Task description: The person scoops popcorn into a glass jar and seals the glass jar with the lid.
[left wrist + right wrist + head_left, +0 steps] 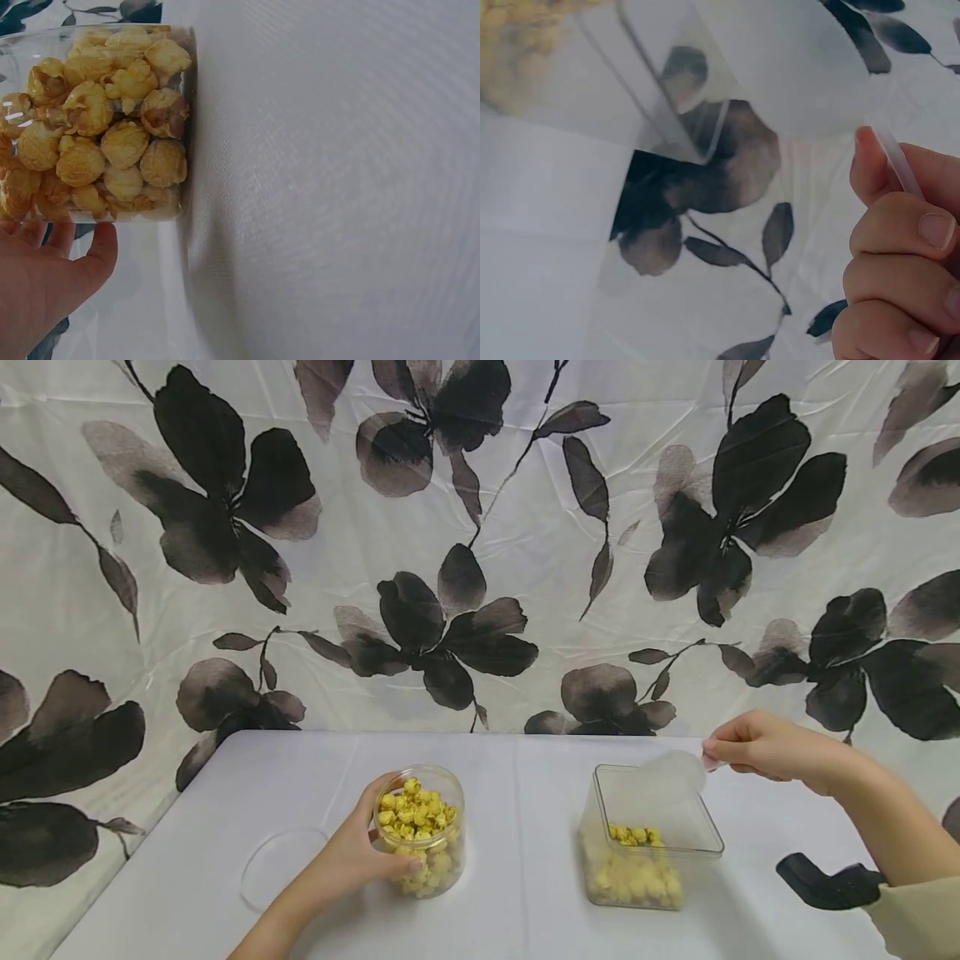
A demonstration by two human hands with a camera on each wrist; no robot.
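Observation:
Near the middle of the table, my left hand (pixel 356 856) grips a round clear jar (pixel 454 864), thumb at the front and fingers around its far left side. Yellow popcorn (pixel 416 810) nearly fills this jar, which stands upright. On the right stands a square clear container (pixel 701 852) with popcorn (pixel 633 881) in its lower part. Above its back right rim, my right hand (pixel 772 747) pinches the thin handle of a translucent plastic scoop (pixel 675 772). The scoop's wide end (pixel 802 82) overlaps the container's opening in the head view, and no popcorn shows in it.
A clear round lid (pixel 262 870) lies flat on the white table (pixel 517 918), left of the jar. Behind the table's back edge hangs a white cloth (pixel 555 568) with dark flowers. A black strap (pixel 828 883) shows by the right sleeve.

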